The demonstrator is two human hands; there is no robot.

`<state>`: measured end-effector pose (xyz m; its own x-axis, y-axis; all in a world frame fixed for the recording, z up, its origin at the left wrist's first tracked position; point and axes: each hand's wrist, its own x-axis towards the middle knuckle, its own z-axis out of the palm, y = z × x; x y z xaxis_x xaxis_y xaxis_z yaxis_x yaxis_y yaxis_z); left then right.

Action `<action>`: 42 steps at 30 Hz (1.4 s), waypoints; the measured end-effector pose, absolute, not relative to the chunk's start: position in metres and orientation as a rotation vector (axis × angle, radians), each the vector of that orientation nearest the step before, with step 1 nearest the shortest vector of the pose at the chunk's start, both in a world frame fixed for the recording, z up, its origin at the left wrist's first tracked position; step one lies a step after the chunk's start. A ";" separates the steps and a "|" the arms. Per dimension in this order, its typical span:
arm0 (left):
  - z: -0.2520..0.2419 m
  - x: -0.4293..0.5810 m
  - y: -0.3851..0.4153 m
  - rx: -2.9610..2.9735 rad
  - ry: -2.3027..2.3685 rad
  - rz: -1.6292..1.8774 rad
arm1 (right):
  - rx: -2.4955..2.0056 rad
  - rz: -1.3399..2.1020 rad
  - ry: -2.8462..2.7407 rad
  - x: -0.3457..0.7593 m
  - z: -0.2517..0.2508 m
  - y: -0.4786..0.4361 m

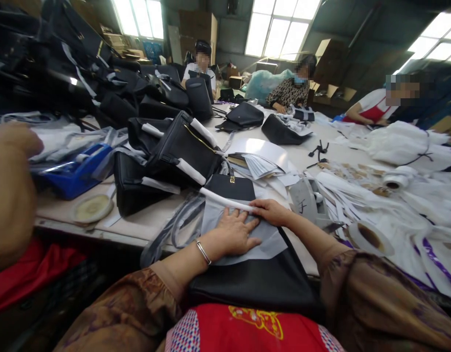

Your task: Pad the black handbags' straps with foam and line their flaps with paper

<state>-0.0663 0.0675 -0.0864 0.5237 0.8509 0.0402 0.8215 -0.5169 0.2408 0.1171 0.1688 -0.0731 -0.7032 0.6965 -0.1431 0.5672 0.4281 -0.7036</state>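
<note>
A black handbag (247, 283) lies flat in front of me, its gold clasp (232, 180) on the far part. Across it is spread a thin white sheet of paper (273, 244), with a rolled white strip (220, 198) along its far edge. My left hand (235, 233) rests on the sheet, fingers spread and palm down, its fingertips close to the strip. At the strip's right end, my right hand (271, 212) has its fingers closed on it. Plastic-wrapped straps (177, 222) trail off to the left of the bag.
Black bags with white-wrapped edges (185, 146) stand at left, before a large heap of bags. Beside them are a blue tray (73, 171) and a co-worker's arm (12, 195). A grey tape dispenser (306, 200), tape roll (370, 237) and paper strips lie right. Several people sit around the table.
</note>
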 end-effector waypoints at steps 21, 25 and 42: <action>-0.076 -0.062 0.054 2.635 1.694 0.487 | -1.300 0.189 -2.964 0.126 -0.069 0.170; -0.087 -0.060 0.061 2.535 1.777 0.317 | -1.262 0.119 -2.978 0.125 -0.064 0.166; -0.087 -0.067 0.066 2.448 1.717 0.213 | -1.258 0.394 -2.853 0.085 -0.047 0.228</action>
